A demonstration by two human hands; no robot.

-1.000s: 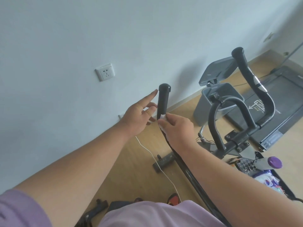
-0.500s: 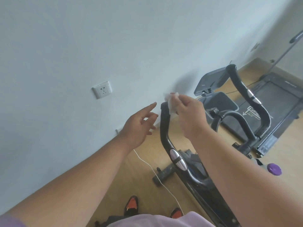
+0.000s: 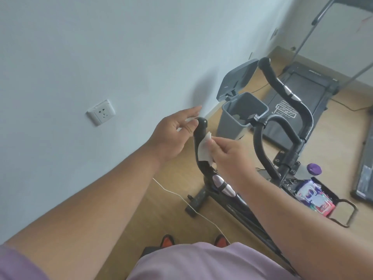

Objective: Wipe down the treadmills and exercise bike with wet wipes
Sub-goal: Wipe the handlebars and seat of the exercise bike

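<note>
Wet wipe pressed to the bike's left handlebar grip

Fingers of the right hand pinch a white wet wipe and hold it flat against the black left handlebar of the exercise bike, just below the grip's rounded end, at the centre of the frame. The left hand hovers beside the top of that grip with its fingers straight and spread, holding nothing; whether a fingertip touches the grip cannot be told. Silver pulse-sensor plates sit lower on the same bar.

The bike's right handlebar curves up in the right half of the frame. Behind it, towards the upper right, a treadmill lies on the wooden floor. Between the two bars stands a grey pedal bin with its lid raised.

At the right edge, a black mesh tray on the bike carries a colourful wipes packet, with a purple-capped bottle just above it. A white wall socket shows at the left, and a thin white cable runs across the floor. Orange-and-black shoes show at the bottom, above a lilac shirt.
</note>
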